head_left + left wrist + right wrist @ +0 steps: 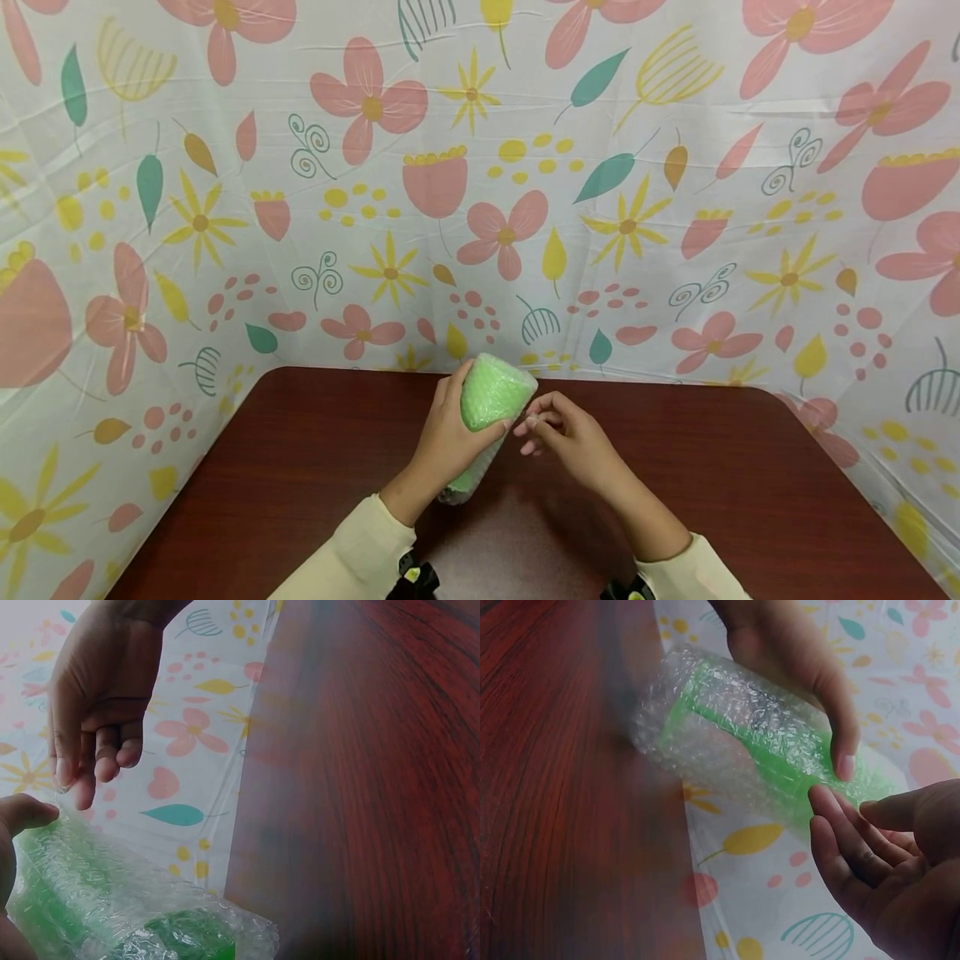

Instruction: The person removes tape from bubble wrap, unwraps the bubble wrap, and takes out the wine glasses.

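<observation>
Passage lies over both sides of the red-brown wood-grained table [720,475]; the long green bubble-wrapped bundle [491,396] blocks the middle, the white flower-printed cloth [480,179] the back

Bright green shows through the clear, whitish-glinting bubble wrap [705,761] of the bundle [491,398], its film dimpled all over. The tabletop [750,467] is deep reddish brown with dark wood-grain streaks, while the white cloth [480,175] carries pink blossoms, yellow daisies and dots, teal leaves and teal scrolls. The sleeves [356,542] are plain cream, the wristbands [416,577] black with yellow.
</observation>
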A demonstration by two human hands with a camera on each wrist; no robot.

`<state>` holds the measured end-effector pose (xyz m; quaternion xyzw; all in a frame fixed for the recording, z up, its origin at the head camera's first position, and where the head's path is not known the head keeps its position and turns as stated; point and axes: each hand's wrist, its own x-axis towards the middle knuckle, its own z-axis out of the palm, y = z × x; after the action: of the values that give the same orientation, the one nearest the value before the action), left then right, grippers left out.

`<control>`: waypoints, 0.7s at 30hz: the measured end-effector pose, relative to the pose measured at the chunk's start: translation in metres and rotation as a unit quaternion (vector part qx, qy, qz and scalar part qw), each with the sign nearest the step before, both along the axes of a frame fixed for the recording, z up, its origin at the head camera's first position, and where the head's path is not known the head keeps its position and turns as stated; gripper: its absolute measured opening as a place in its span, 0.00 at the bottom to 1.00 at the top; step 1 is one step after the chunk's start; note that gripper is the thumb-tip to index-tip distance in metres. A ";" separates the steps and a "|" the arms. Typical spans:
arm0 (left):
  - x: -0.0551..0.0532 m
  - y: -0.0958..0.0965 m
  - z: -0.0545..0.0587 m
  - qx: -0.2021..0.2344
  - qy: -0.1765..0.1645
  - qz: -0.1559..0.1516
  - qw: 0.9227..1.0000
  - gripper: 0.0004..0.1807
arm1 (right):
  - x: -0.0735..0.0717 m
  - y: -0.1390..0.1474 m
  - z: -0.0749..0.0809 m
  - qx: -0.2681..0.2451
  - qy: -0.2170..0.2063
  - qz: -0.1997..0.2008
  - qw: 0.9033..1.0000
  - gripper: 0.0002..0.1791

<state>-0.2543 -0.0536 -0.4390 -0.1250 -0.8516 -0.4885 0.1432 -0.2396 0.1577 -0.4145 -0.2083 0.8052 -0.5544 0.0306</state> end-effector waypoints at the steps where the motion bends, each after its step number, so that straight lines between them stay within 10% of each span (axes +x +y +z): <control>1: 0.000 0.000 0.000 0.000 -0.001 0.001 1.000 0.54 | 0.000 0.000 0.000 -0.001 0.000 0.000 1.000 0.09; 21: 0.002 0.000 0.001 0.008 -0.015 -0.005 1.000 0.54 | 0.001 0.001 0.003 -0.003 -0.002 0.017 1.000 0.11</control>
<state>-0.2527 -0.0538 -0.4382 -0.1203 -0.8490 -0.4980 0.1292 -0.2381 0.1582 -0.4119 -0.2211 0.7996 -0.5569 0.0408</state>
